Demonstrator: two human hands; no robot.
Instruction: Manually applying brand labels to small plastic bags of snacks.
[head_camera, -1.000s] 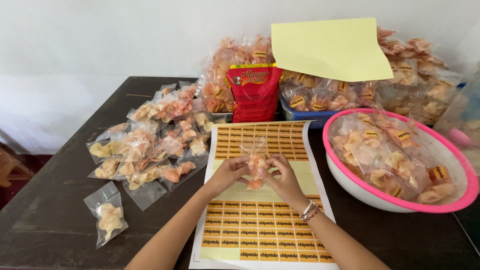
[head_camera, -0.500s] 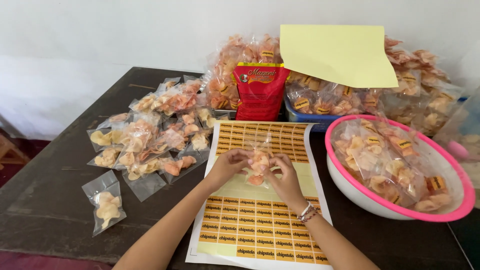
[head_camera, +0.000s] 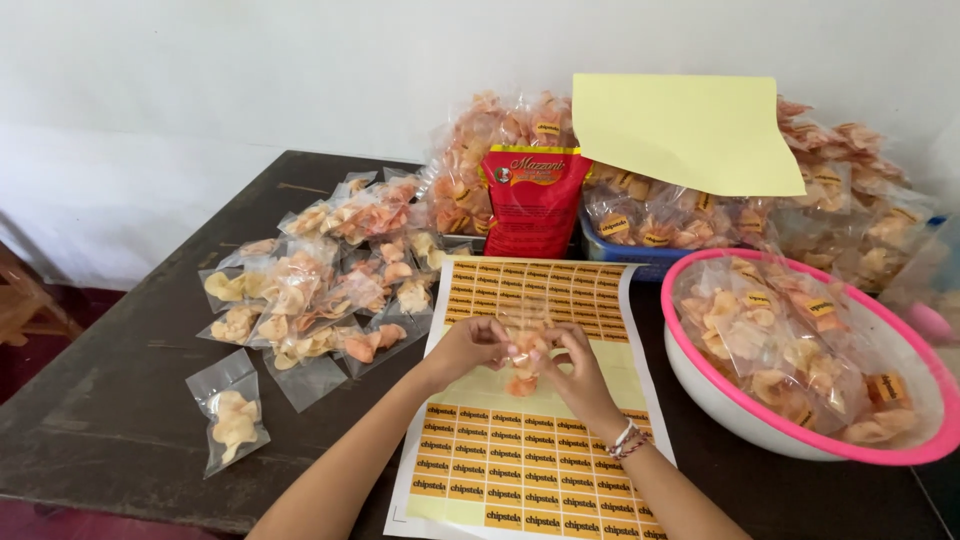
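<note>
Both hands pinch one small clear packet of crackers (head_camera: 523, 352) between them, left hand (head_camera: 470, 347) at its nine o'clock, right hand (head_camera: 578, 368) at three. The packet's long axis runs twelve to six, above the sticker sheet (head_camera: 520, 470) on the desk (head_camera: 110, 410).

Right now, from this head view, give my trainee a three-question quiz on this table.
1. True or false: both hands hold one small clear snack bag above the sticker sheet.
2. The pink-rimmed basin of labelled bags lies on which side of the sheet? A) left B) right
3. What stands upright behind the sheet, in front of the big heap of bags?

Key
1. True: left hand and right hand pinch it together.
2. B; the unlabelled bags lie left.
3. A red pouch.
</note>
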